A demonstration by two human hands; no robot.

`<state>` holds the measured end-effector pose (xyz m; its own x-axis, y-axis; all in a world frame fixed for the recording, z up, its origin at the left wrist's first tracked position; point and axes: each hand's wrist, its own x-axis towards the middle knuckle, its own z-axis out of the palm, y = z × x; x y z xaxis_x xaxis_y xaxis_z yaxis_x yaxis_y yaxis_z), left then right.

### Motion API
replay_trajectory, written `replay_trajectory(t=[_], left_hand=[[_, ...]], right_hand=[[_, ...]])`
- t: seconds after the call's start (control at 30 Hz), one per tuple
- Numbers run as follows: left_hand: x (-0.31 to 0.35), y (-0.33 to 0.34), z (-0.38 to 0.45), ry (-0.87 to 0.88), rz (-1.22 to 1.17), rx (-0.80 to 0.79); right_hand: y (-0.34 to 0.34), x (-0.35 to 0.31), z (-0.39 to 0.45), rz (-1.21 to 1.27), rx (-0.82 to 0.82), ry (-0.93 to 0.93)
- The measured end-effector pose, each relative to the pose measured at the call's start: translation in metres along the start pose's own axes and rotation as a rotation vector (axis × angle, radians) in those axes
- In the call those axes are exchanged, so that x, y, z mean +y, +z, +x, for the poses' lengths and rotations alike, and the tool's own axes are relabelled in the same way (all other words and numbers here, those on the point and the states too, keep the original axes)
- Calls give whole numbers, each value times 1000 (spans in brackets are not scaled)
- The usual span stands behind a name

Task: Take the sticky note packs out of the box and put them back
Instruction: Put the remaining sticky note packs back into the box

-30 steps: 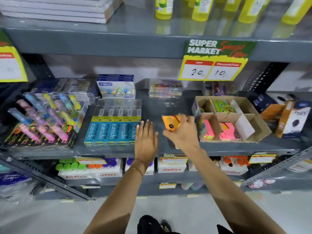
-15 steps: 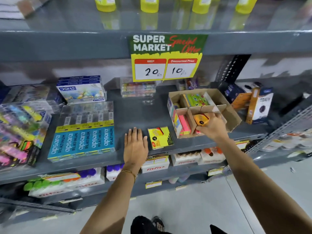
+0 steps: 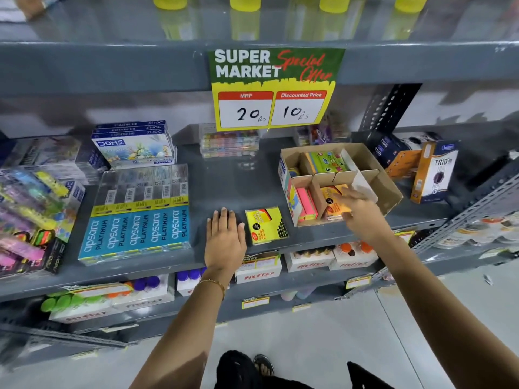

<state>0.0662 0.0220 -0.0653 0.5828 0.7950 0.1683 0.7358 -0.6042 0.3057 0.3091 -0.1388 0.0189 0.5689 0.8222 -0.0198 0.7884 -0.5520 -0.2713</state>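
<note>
The left hand is laid flat, palm down and fingers together, on the grey shelf, with nothing held. Just to its right, a yellow sticky note pack is seen lying flat on the shelf, apart from the hand. Further right, the cardboard box is divided into compartments. The right hand is spread open over the near compartment, its fingers resting on an orange sticky note pack there; no grasp is seen. Pink packs are stood in the compartment to the left.
</note>
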Motion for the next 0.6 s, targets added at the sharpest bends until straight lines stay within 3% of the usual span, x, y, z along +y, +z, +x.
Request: replay_trajectory(t=[0.07,0.37,0.5,0.53,0.6], left_hand=[[0,0,0,3,0,-9],[-2,-2,0,17,-83,-25],[-7,-9,-1,-16,-176,35],[-11,-10,-3,-19,-141,51],[-19,-9,-11,-8,-75,19]], right_hand=[[10,6,2,-74,-60,-16],[9,-5,0,59,51,11],[-4,-53,-20,347,474,121],[-3,-75,-29,415,520,87],[13,-118,-44,464,418,-10]])
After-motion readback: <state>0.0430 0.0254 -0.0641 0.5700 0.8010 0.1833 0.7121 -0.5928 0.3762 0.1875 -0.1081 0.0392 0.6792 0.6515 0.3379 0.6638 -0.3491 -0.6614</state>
